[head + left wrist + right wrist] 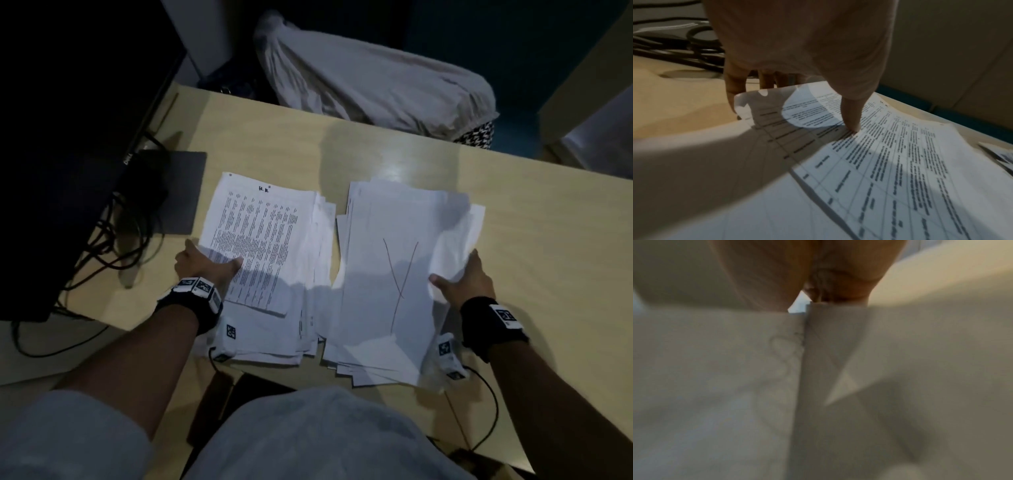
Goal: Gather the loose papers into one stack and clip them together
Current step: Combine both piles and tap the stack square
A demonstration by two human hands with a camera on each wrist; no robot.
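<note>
On the desk [513,212], each hand pinches 1 of 2 paper piles' outer edges.

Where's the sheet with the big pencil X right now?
Head view: the X sheet tops the right pile, beside the right hand.

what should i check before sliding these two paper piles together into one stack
1. Left hand grips the printed pile, thumb on top: ok.
2. Right hand holds the pile with the pen cross at its edge: ok.
3. Piles merged: not ok, they lie side by side.
4. Edges squared: not ok, sheets fan out in both.
5. Clip within reach: cannot tell, none visible.
6. Table beside the piles: ok.
</note>
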